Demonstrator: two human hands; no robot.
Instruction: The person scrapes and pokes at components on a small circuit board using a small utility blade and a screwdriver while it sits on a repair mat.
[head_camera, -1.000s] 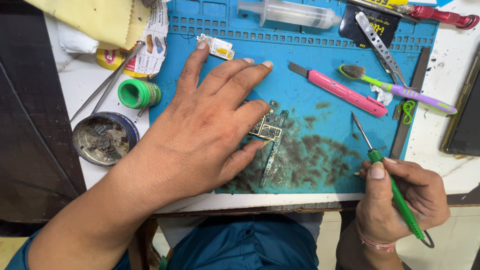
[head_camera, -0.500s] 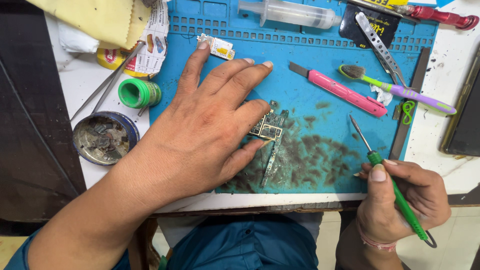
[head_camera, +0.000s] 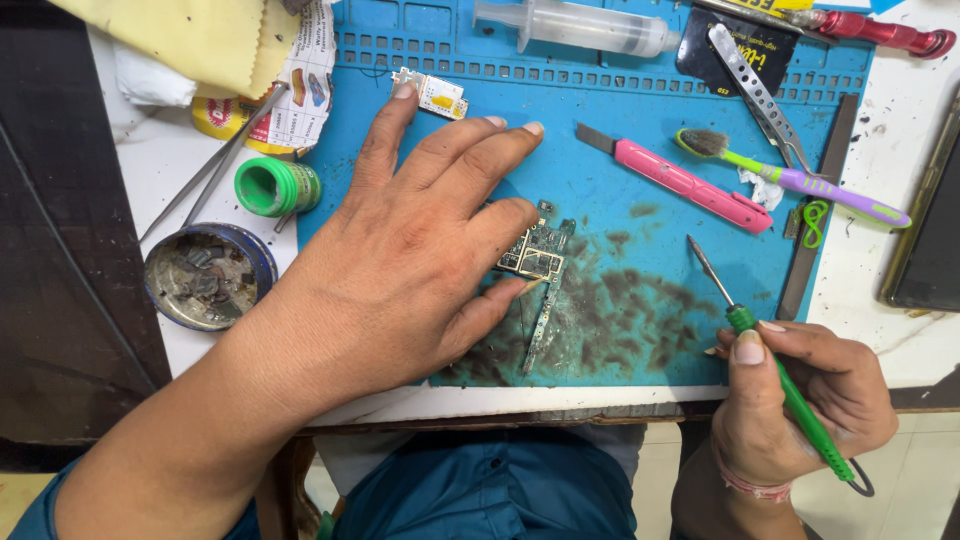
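Grip, right hand: the right hand (head_camera: 800, 400) is closed around a green-handled iron (head_camera: 790, 390), held like a pen with the thumb pressed on the shaft; the metal tip is raised off the mat and pointed toward the board, apart from it.
Grip, left hand: the left hand (head_camera: 420, 250) is spread flat, palm down; nothing is enclosed, and the circuit board (head_camera: 540, 255) is pinned at its left edge by the lowest finger and thumb tip.
Board position: the small phone board is laid on the blue work mat (head_camera: 640, 130) near its middle, with a narrow strip running down from it toward the front edge.
Mat condition: dark smears and residue are spread over the mat to the right of and below the board.
Progress, as judged: the board is already bared and steadied, and the smears suggest work has been carried out; the tip is not in contact, so the present touch is not yet made. What remains on the board cannot be told.
Nearby on the mat: a pink utility knife (head_camera: 680, 180), a purple-and-green brush (head_camera: 790, 175), a syringe (head_camera: 570, 25) and metal tweezers (head_camera: 750, 85) are laid out above.
Left of the mat: a green cap (head_camera: 275, 187) and a round tin (head_camera: 208, 275) of scraps are set on the bench (head_camera: 160, 170).
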